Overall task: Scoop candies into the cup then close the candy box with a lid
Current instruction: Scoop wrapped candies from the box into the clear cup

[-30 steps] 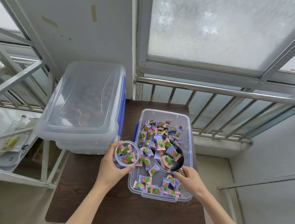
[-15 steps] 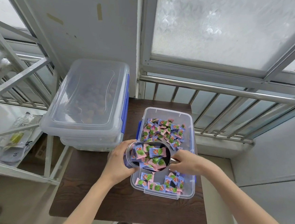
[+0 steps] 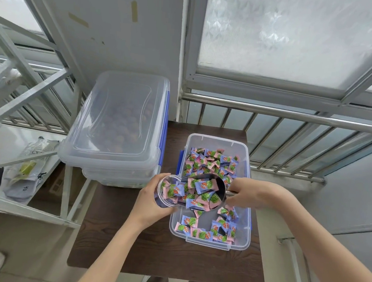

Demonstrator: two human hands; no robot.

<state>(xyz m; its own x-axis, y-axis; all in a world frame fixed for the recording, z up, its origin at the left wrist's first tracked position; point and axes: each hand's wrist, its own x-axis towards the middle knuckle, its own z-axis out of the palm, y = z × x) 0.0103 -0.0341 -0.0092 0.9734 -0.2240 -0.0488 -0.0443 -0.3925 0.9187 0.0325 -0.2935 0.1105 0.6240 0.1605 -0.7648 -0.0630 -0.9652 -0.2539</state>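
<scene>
A clear open candy box (image 3: 248,203) sits on the dark table (image 3: 127,247), filled with pink and blue wrapped candies (image 3: 212,163). My left hand (image 3: 151,207) holds a clear plastic cup (image 3: 164,191), tilted toward the box at its left rim, with candies inside. My right hand (image 3: 246,193) grips the handle of a metal scoop (image 3: 212,187) loaded with candies. The scoop's mouth rests at the cup's opening. A clear lid (image 3: 116,115) with a blue edge lies on top of the closed box at the left.
A larger clear box (image 3: 115,175) holding brown round items stands left of the candy box, under the lid. A metal railing (image 3: 294,113) runs behind the table. A white shelf frame (image 3: 28,97) with bags stands at the left. My knees show below the table's front edge.
The scoop came up out of the box full of candies and swung left to the cup's mouth. The cup tilted toward the scoop. Candies are sliding from the scoop into it.
</scene>
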